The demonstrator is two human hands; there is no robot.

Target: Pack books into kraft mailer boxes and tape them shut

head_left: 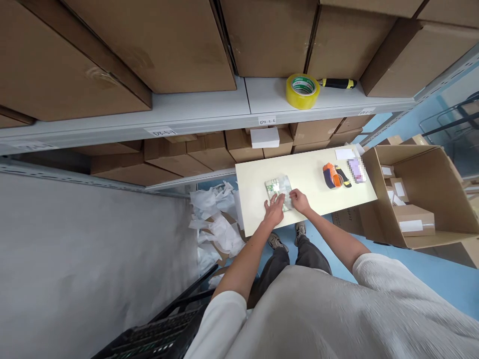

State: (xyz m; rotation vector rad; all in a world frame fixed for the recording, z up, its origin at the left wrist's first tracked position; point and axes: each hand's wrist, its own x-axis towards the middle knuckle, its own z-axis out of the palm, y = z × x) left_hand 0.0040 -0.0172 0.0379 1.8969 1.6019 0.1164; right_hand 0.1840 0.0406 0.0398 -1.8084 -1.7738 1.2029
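Note:
A flat green-and-white packet in clear plastic (273, 186) lies on the pale tabletop (254, 199), toward its left end. Over the packet's near part rests my left hand (275, 210), fingers stretched and spread, pressing on it. My right hand (299, 201) is closed in a pinch at the packet's right edge, where the loose clear plastic is; the fingertips partly cover what they grip. Farther right on the table are an orange and dark-blue tape dispenser (331, 175) and a black-and-yellow cutter (343, 177) beside it.
A white paper (344, 154) and a pixelated purple item (357, 170) lie at the table's right end. An open carton (445, 194) holds small boxes. Yellow tape (303, 92) sits on the shelf (265, 94) ahead. Crumpled white wrapping (224, 234) covers the floor left. A black crate (160, 329) stands lower left.

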